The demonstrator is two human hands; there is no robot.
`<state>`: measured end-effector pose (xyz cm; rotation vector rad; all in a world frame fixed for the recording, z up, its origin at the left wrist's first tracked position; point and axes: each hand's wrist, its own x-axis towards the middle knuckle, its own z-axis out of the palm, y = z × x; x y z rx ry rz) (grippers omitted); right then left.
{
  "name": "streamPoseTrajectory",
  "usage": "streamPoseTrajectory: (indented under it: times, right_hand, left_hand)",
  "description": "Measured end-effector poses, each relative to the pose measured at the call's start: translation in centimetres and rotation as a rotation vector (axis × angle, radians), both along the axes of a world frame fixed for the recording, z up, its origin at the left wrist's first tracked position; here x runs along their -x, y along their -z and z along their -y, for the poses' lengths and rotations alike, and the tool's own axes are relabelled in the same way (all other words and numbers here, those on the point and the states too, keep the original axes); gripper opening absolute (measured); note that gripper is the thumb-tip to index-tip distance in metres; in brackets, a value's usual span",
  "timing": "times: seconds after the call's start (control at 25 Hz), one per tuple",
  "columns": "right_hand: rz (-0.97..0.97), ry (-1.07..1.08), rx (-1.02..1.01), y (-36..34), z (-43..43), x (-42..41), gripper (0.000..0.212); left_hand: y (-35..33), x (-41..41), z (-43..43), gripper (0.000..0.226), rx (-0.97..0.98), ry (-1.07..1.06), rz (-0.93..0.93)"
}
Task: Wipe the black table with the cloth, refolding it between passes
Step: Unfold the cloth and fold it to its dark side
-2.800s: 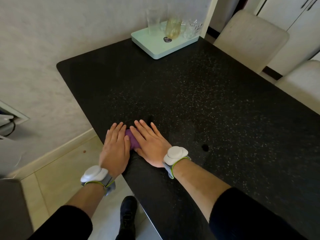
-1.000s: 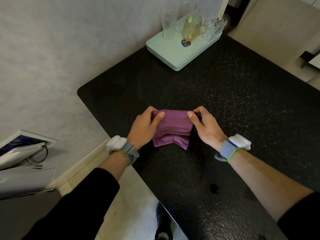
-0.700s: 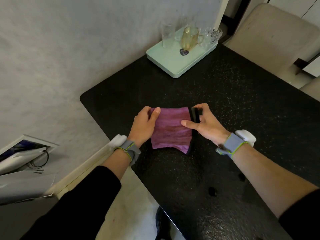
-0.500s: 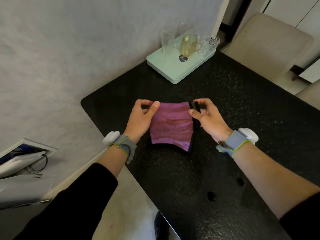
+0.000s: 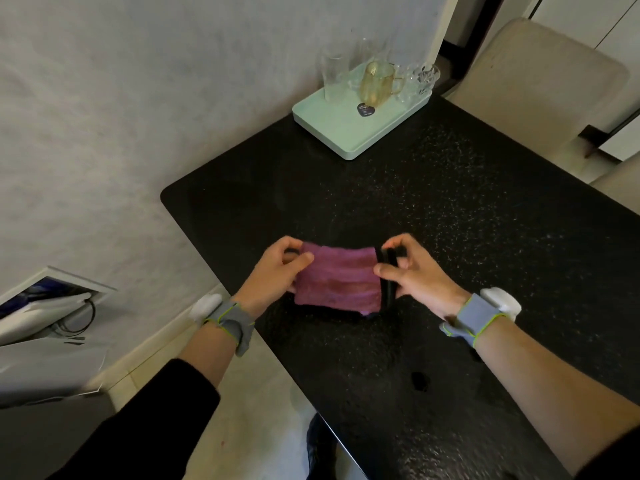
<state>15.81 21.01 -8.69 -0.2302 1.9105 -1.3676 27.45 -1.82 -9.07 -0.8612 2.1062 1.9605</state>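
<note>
Over the tabletop (image 5: 450,209), toward its 9 o'clock edge, the purple cloth (image 5: 337,282) hangs spread between 2 grips. The left grip (image 5: 277,271) pinches its 9 o'clock end, the right grip (image 5: 412,275) its 3 o'clock end. Its long axis runs 9 to 3; both grips sit equally near, so refolding probably means bringing ends together.

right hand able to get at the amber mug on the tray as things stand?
Probably not yet: the right hand pinches the cloth, stretched between it and the left hand. The black table between it and the amber mug on the tray looks bare, so only the grip hinders.
</note>
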Motion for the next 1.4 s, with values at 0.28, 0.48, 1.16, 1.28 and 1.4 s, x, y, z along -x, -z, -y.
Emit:
streamPoseTrajectory:
  times: [0.28,0.48,1.16,1.28,1.4]
  right_hand:
    - [-0.201,-0.498,-0.158,3.4,-4.8,-4.7,0.027]
    - [-0.472,-0.712,-0.225,5.7,-7.0,-8.9,0.025]
    - [-0.736,-0.643,-0.358,7.3,-9.7,-15.1,0.036]
    - [-0.729,-0.661,-0.324,6.9,-10.6,-15.7,0.021]
    - [-0.659,-0.682,-0.309,6.3,-11.4,-16.2,0.018]
  left_hand:
    - [2.9,-6.8,-1.4,0.013,-0.044,0.483,0.064]
    - [4.6,-10.6,-4.0,0.035,0.377,0.801,0.054]
    - [6.7,-17.6,-10.8,0.025,0.568,0.702,-0.102]
    - [7.3,-18.3,-11.2,0.022,0.557,0.728,-0.082]
    - [7.3,-18.8,-10.8,0.026,0.577,0.736,-0.030]
